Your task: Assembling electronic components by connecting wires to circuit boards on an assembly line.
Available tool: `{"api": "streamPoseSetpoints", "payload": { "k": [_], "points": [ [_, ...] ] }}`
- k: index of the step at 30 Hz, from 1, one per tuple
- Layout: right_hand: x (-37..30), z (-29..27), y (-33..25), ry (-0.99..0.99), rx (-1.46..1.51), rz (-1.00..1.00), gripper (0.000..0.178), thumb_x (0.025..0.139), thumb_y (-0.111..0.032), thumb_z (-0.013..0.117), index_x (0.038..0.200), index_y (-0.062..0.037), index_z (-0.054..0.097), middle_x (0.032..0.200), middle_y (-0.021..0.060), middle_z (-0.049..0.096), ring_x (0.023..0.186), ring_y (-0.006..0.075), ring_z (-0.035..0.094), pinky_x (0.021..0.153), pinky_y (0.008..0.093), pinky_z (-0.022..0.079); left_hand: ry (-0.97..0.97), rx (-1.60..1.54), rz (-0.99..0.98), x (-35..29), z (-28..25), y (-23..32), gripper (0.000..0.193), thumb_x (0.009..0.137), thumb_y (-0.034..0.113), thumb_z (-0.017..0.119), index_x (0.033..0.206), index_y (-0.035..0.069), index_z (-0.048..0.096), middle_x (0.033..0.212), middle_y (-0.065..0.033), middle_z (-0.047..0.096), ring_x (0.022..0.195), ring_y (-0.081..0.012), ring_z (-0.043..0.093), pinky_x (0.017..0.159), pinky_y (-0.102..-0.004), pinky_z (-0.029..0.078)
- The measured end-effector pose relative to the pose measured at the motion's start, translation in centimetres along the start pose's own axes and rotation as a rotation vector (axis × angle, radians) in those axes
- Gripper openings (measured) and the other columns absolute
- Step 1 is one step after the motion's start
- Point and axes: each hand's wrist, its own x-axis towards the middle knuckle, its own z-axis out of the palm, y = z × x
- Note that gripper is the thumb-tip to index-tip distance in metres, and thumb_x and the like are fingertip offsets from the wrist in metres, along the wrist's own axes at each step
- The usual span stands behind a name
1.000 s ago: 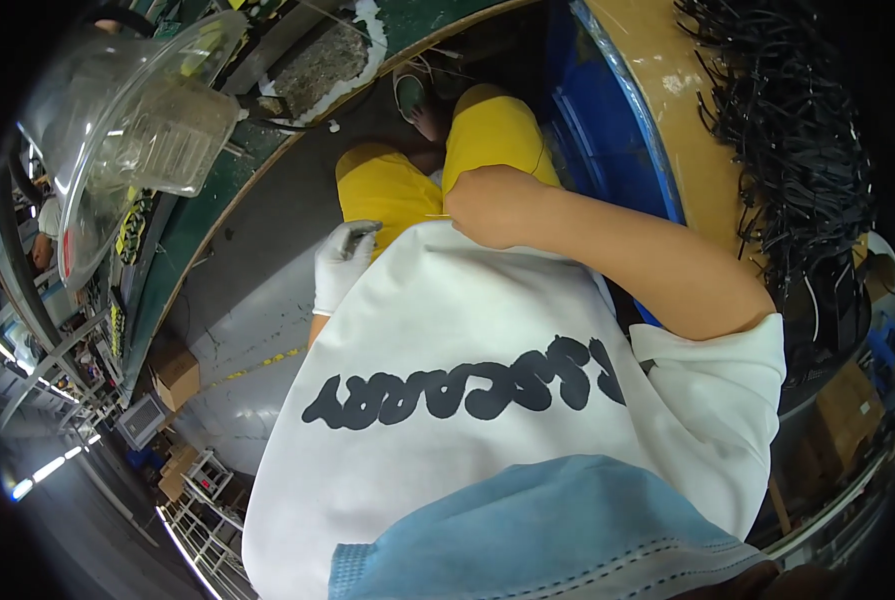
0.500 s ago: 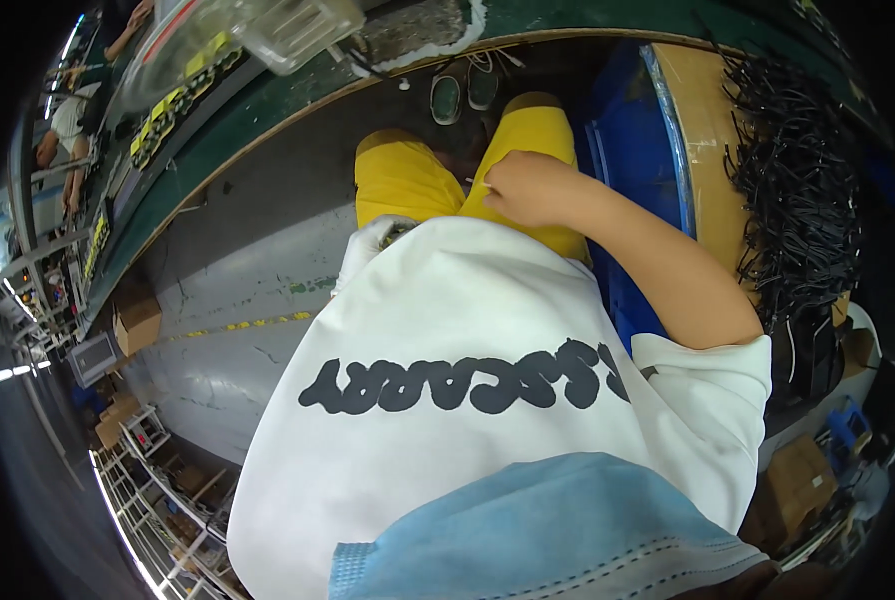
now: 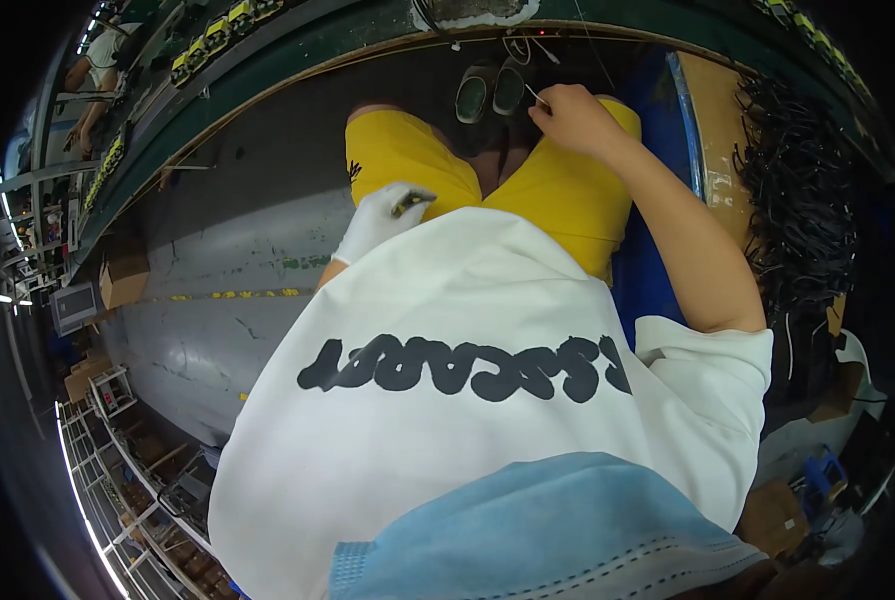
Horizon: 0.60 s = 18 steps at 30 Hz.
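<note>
My left hand [image 3: 385, 215], in a white glove, is closed around a small dark and yellowish part [image 3: 408, 204] above my left thigh. Only a piece of that part shows between the fingers. My right hand [image 3: 579, 120] is bare, over my right knee, with its fingers pinched together. A thin pale strand or rod [image 3: 535, 94] sticks out from the fingertips; its exact kind is too small to tell. Yellow shorts [image 3: 417, 155] lie beneath both hands, and the white shirt [image 3: 447, 290] fills the space nearer to me.
A green bench edge [image 3: 297, 60] curves across the far side, with yellow-and-black parts [image 3: 217, 42] in a row. To the right, a bundle of black cables [image 3: 797, 210] lies on cardboard [image 3: 717, 130] beside a blue bin [image 3: 657, 130]. Another person [image 3: 95, 72] is at the far left.
My right hand has moved away from me and to the right, from between the thighs to the right knee. The left hand has come out farther over the left thigh, still closed.
</note>
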Motion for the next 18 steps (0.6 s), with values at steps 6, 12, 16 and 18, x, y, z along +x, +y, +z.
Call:
{"api": "streamPoseSetpoints", "payload": {
  "k": [6, 12, 16, 18],
  "points": [
    [-0.3, 0.3, -1.0, -0.008, -0.013, 0.029, 0.025, 0.087, -0.019, 0.059, 0.081, 0.0042, 0.065, 0.083, 0.0228, 0.065, 0.081, 0.0391, 0.064, 0.075, 0.0447, 0.050, -0.160, 0.001, 0.119, 8.0, 2.6, -1.0, 0.024, 0.088, 0.014, 0.058, 0.106, 0.001, 0.064, 0.101, -0.0202, 0.067, 0.096, -0.0370, 0.063, 0.083, -0.0375, 0.050],
    [0.3, -0.4, -2.2, -0.017, 0.038, 0.067, 0.024, 0.087, -0.019, 0.058, 0.081, 0.0034, 0.066, 0.080, 0.0230, 0.065, 0.079, 0.0403, 0.063, 0.074, 0.0453, 0.051, -0.230, 0.048, -0.232, 19.0, 9.2, -7.8, 0.025, 0.088, 0.011, 0.057, 0.111, 0.001, 0.063, 0.105, -0.0142, 0.068, 0.097, -0.0269, 0.065, 0.085, -0.0334, 0.049],
    [0.4, -1.4, -2.1, -0.029, 0.025, 0.205, 0.023, 0.086, -0.017, 0.055, 0.084, 0.0023, 0.069, 0.084, 0.0237, 0.067, 0.082, 0.0389, 0.066, 0.076, 0.0451, 0.055, -0.638, 0.125, -0.395, 23.7, 13.6, -13.6, 0.025, 0.088, 0.013, 0.056, 0.110, 0.004, 0.064, 0.107, -0.0121, 0.067, 0.097, -0.0265, 0.064, 0.083, -0.0343, 0.049],
    [0.5, -1.2, -2.1, -0.057, 0.018, 0.272, 0.021, 0.084, -0.015, 0.056, 0.083, 0.0014, 0.069, 0.083, 0.0236, 0.067, 0.081, 0.0386, 0.066, 0.074, 0.0451, 0.055, -0.624, 0.173, -0.392, 25.3, 17.2, -17.1, 0.026, 0.087, 0.015, 0.056, 0.110, 0.005, 0.064, 0.108, -0.0133, 0.067, 0.097, -0.0284, 0.064, 0.083, -0.0350, 0.050]
  ]
}}
